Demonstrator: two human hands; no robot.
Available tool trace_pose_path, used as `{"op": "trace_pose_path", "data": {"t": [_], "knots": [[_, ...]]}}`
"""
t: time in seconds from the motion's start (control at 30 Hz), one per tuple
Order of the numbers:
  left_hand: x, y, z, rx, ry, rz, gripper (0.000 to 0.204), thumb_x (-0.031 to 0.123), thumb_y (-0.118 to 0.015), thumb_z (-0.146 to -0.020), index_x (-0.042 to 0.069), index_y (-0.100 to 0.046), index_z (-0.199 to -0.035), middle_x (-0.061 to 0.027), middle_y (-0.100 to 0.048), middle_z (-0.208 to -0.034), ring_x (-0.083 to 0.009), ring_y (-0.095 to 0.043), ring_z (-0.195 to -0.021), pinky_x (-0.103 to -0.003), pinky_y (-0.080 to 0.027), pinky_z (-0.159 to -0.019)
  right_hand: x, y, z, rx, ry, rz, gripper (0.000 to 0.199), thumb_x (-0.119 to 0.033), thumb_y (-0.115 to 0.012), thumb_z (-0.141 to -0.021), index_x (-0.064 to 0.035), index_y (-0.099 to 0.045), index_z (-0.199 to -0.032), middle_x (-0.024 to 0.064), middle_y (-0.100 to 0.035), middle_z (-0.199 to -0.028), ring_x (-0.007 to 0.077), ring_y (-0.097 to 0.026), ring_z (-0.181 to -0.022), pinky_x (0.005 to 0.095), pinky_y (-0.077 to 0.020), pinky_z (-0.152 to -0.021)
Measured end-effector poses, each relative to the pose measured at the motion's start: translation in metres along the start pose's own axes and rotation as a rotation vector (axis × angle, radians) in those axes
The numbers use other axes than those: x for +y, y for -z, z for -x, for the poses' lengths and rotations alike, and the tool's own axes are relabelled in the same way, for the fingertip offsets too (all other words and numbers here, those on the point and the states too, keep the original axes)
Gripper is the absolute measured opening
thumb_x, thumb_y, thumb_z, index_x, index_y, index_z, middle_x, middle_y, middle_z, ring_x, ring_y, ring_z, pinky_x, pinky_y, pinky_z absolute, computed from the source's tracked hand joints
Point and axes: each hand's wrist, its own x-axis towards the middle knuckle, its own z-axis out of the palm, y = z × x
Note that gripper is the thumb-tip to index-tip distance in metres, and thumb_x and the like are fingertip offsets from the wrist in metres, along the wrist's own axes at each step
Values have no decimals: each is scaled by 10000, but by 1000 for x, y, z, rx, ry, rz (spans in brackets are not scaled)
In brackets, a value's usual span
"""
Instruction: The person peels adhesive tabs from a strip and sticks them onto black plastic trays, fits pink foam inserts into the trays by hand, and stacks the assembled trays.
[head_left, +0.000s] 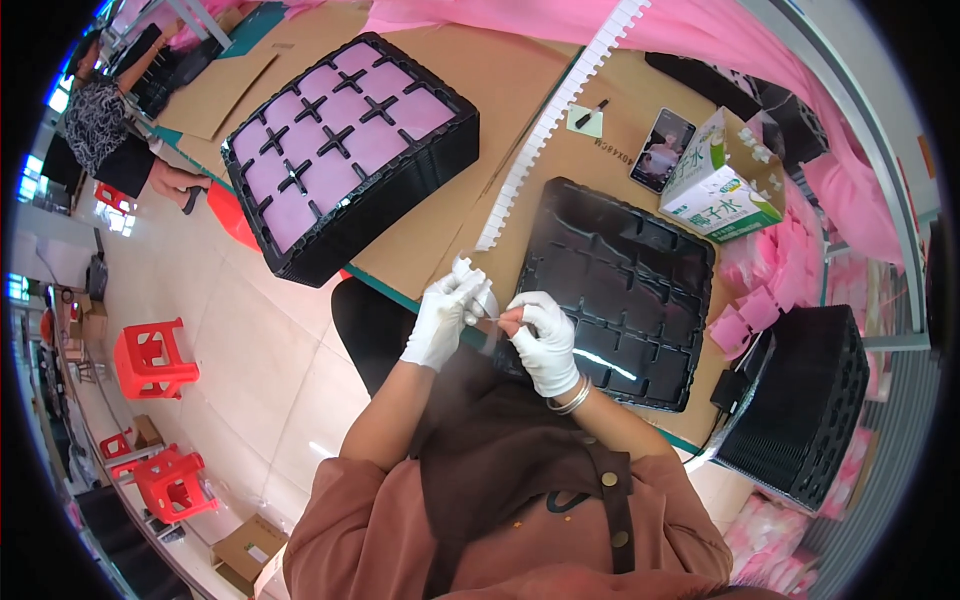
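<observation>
A long white strip with toothed edges runs down from the far edge of the table and ends just above my left hand. My left hand, in a white glove, is closed on a small white piece; whether this piece joins the strip I cannot tell. Close beside it, my right hand wears a white glove with bare fingertips showing. Its thumb and finger pinch together at something thin, too small to name. Just right of my hands lies a black plastic tray with square compartments.
At the far left, a stack of black trays holds pink sheets in its compartments. A phone, an open carton and a black pen are at the right. More black trays stand beyond the right edge; red stools are on the floor.
</observation>
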Motion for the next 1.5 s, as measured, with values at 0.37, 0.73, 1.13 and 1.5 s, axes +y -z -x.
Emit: {"op": "trace_pose_path", "data": {"t": [0.37, 0.73, 1.13, 1.5], "knots": [[5, 10, 2, -1, -128, -155, 181, 189, -621, -908, 22, -630, -976, -34, -658, -839, -42, -534, -589, -171, -375, -490, 82, 85, -105, 84, -212, 348, 50, 11, -621, -713, -27, -637, -741, 104, -600, -874, 238, -633, -847, 313, -497, -752], [4, 4, 8, 17, -173, -176, 257, 187, -643, -895, 14, -621, -1083, -39, -665, -885, -36, -537, -612, -169, -379, -495, 124, 77, -150, 13, -383, 564, 132, 14, -652, -723, -37, -633, -844, 122, -617, -965, 323, -633, -867, 383, -514, -758], [-8, -29, 16, -54, -181, -140, 347, 166, -651, -892, -4, -564, -1183, -45, -641, -889, -63, -572, -647, -183, -433, -518, 19, 13, -27, -154, -569, -628, 145, -116, -690, -842, -4, -635, -916, -4, -634, -840, 66, -569, -779, 220, -448, -726], [-8, -28, 21, -91, -137, -150, 220, 199, -623, -908, 9, -624, -1021, -32, -642, -782, -45, -540, -574, -172, -391, -492, -12, 24, -7, 59, 193, 316, 124, -65, -715, -653, -109, -644, -745, 48, -583, -848, 245, -562, -796, 348, -432, -730]]}}
